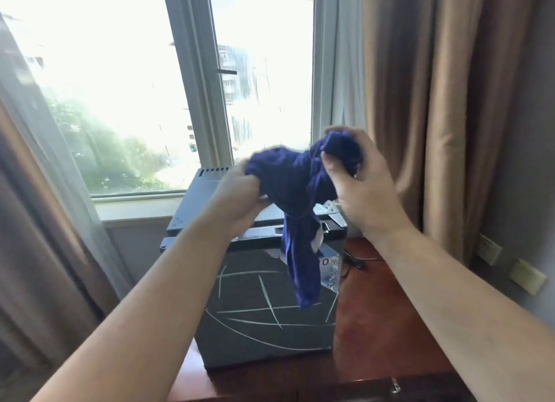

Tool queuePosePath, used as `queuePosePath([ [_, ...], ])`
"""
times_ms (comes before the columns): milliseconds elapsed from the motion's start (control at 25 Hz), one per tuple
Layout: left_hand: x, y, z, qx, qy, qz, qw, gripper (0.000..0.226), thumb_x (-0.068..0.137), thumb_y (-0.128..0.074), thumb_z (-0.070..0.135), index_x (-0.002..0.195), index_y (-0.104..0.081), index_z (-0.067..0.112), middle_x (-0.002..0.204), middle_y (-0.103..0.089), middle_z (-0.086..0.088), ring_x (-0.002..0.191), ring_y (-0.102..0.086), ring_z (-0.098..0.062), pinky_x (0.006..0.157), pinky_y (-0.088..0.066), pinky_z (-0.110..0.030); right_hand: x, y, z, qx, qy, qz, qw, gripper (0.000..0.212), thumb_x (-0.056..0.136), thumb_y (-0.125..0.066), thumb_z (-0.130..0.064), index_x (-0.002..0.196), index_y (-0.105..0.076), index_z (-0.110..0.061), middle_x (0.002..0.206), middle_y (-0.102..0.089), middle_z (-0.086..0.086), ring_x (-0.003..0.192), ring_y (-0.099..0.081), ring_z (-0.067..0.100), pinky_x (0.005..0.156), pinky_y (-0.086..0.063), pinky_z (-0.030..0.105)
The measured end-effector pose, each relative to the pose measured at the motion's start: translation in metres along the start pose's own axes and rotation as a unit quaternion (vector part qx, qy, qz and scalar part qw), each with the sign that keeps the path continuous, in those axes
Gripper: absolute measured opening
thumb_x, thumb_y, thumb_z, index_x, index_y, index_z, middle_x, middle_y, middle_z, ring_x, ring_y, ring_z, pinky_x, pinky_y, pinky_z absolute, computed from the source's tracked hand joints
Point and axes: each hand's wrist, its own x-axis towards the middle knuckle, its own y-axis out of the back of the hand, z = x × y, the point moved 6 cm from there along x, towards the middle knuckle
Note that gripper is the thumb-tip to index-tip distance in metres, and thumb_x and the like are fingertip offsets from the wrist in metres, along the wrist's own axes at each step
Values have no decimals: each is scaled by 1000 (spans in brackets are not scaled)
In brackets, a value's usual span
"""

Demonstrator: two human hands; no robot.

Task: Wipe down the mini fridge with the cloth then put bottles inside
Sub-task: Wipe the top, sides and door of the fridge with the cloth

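So the person's got the blue cloth [297, 179] bunched up in mid-air, held above the mini fridge [264, 305]; left hand [240, 200] is fisted around one end, right hand [357, 179] has its fingers and thumb curled and pinching the other wad; a long tail of fabric dangles down in front of the fridge door. My guess is they're gathering it into a pad before wiping, since a loose rag just drags around; none of the cloth looks pressed to the fridge yet.

The fridge itself sits on a reddish wooden cabinet [375, 335] right under the window [186, 86], door shut as far as I can tell; white scribble lines cross the dark door, which is probably the stuff to wipe off. A sticker [329, 271] shows on the door's right edge, half behind the hanging cloth; a black cord [354, 262] trails on the cabinet just beside the fridge. Brown curtain [435, 101] hangs on the right. Can't spot any bottles anywhere, so that part looks a way off.
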Motion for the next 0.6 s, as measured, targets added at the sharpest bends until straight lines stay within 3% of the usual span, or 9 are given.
queuePosePath([
  [80, 6, 12, 26, 126, -81, 17, 989, 60, 89, -37, -20, 139, -51, 8, 120, -68, -18, 101, -70, -24, 79, -60, -35, 7, -27, 4, -68, 32, -68, 995, 29, 95, -67, -21, 120, -63, -34, 117, -68, -9, 109, -66, 9, 90, -56, 24],
  [120, 5, 20, 28, 256, -98, 22, 961, 63, 88, -39, -18, 143, -48, 13, 122, -67, -16, 106, -68, -25, 86, -58, -38, 6, -41, 15, -134, 27, -124, 983, 33, 94, -68, -20, 125, -62, -32, 124, -65, -4, 116, -62, 13, 98, -53, 28],
  [200, 7, 46, 4, 535, -64, 9, 843, 62, 90, -48, -6, 147, -46, 18, 133, -63, -15, 121, -60, -32, 102, -49, -43, -9, -66, 53, -312, -32, -274, 909, 51, 92, -69, -25, 140, -54, -31, 136, -55, 5, 129, -52, 25, 113, -42, 40],
  [240, 7, 66, -10, 595, -24, 13, 803, 63, 90, -53, 0, 149, -44, 18, 143, -57, -13, 128, -54, -34, 108, -44, -44, -16, -72, 73, -372, -65, -321, 869, 61, 90, -69, -29, 147, -47, -34, 140, -50, 7, 133, -47, 29, 115, -39, 45],
  [320, 8, 94, -28, 605, 0, 12, 796, 66, 90, -61, 16, 152, -39, 23, 155, -45, -5, 141, -42, -32, 117, -34, -43, -19, -76, 95, -396, -100, -328, 852, 76, 86, -70, -40, 154, -36, -39, 148, -40, 9, 140, -39, 33, 118, -36, 49],
  [400, 14, 94, -39, 595, -40, -49, 802, 72, 89, -65, 41, 153, -33, 37, 161, -34, 3, 150, -27, -24, 119, -25, -40, -12, -82, 115, -395, -136, -328, 847, 94, 79, -71, -56, 158, -21, -42, 165, -20, 13, 153, -20, 38, 124, -26, 52],
  [480, 25, 81, -54, 600, -52, -121, 789, 83, 84, -62, 65, 154, -22, 47, 167, -20, 9, 153, -16, -16, 120, -21, -39, -8, -91, 138, -405, -192, -367, 815, 112, 74, -68, -71, 162, -5, -40, 172, 0, 12, 160, -4, 34, 128, -16, 52],
  [520, 32, 76, -60, 611, -52, -147, 776, 88, 82, -59, 71, 156, -18, 47, 168, -15, 10, 154, -12, -15, 122, -20, -40, -7, -96, 147, -401, -205, -388, 804, 114, 76, -66, -73, 163, -4, -36, 173, -2, 10, 160, -6, 30, 128, -17, 48],
  [600, 52, 74, -64, 627, -67, -166, 758, 86, 87, -59, 67, 159, -22, 37, 168, -17, 9, 154, -14, -15, 123, -17, -36, 2, -106, 158, -376, -187, -396, 816, 100, 84, -66, -63, 163, -17, -27, 168, -28, 6, 155, -27, 24, 124, -26, 36],
])
